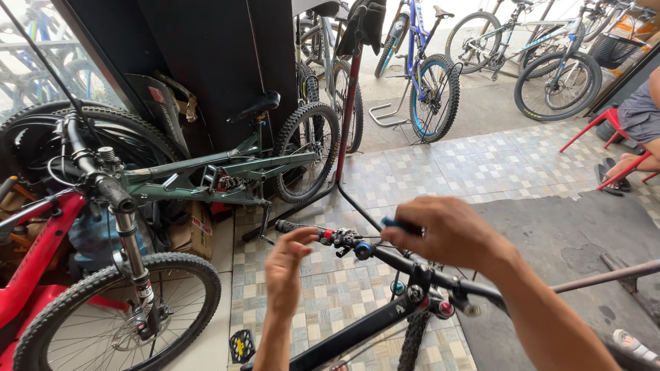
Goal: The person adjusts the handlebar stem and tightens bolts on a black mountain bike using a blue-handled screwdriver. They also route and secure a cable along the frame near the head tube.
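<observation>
A black bicycle handlebar runs across the lower middle, with a black grip at its left end and a red and blue clamp beside it. My left hand pinches the bar just right of the grip, fingers touching the red clamp. My right hand is closed around a thin blue-handled tool that points at the clamp. The black bike frame and its front tyre lie below my hands.
A green mountain bike leans at left behind a red bike with a big front wheel. A repair stand pole rises at centre. More bikes stand at the back. A seated person on a red chair is at right.
</observation>
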